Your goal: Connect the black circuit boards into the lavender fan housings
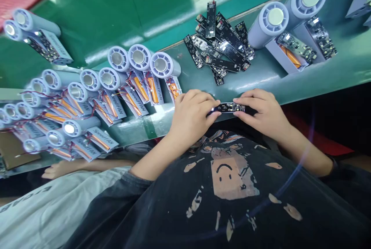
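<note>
The glossy green worktop [199, 81] ran across the view, above a dark printed shirt [174, 202]; pale plastic fans [160, 64] with spoked round ends crowded its left, orange cells and thin wires exposed, the outermost cut off; two more fans [268, 21] flanked a heap of black boards [228, 48], many half hidden by overlap; the left hand [193, 117], fingers curled, pinched and covered one end of a slim circuit board [227, 107]; the right hand [262, 113] pinched the other between thumb and fingertips, near the worktop's edge.

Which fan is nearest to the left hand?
The rightmost fan of the left cluster: its handle lies beside the left hand; the other fans lie farther away.
</note>
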Action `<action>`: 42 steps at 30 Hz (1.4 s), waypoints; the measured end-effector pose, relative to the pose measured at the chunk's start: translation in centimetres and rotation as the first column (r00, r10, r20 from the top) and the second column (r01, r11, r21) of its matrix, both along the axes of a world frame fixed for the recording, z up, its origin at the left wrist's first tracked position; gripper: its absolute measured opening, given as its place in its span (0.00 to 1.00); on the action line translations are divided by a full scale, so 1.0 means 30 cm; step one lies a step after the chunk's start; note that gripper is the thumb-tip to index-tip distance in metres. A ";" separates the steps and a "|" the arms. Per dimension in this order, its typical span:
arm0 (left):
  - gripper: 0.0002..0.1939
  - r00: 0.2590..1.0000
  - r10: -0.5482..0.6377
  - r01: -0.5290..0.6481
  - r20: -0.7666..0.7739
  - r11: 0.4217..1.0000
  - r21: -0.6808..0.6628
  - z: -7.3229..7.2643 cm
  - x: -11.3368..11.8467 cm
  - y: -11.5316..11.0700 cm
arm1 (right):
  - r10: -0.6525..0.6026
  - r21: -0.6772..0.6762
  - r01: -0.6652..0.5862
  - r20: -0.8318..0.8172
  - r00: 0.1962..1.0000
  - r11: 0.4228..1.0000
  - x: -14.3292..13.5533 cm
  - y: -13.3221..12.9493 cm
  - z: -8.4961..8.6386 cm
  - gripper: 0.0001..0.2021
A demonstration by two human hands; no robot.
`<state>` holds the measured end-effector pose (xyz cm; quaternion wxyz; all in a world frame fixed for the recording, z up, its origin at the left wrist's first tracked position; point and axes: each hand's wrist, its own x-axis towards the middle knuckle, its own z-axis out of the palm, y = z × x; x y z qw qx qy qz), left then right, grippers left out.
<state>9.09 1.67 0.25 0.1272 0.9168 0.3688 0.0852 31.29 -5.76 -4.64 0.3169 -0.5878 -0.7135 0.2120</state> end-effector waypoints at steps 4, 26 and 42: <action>0.06 1.000 0.000 -0.001 -0.010 1.000 -0.027 0.015 0.014 0.003 | 0.017 -0.073 -0.004 0.183 0.983 0.997 0.004 0.013 0.070 0.10; 0.22 0.991 -0.085 0.075 0.102 0.993 0.096 0.004 -0.031 -0.028 | -0.079 0.096 0.067 0.135 0.988 0.993 -0.002 -0.037 -0.011 0.30; 0.12 0.959 -0.246 0.281 -0.142 0.893 0.352 0.038 -0.047 -0.091 | -0.067 0.206 -0.059 0.556 0.829 0.977 -0.096 -0.080 0.104 0.14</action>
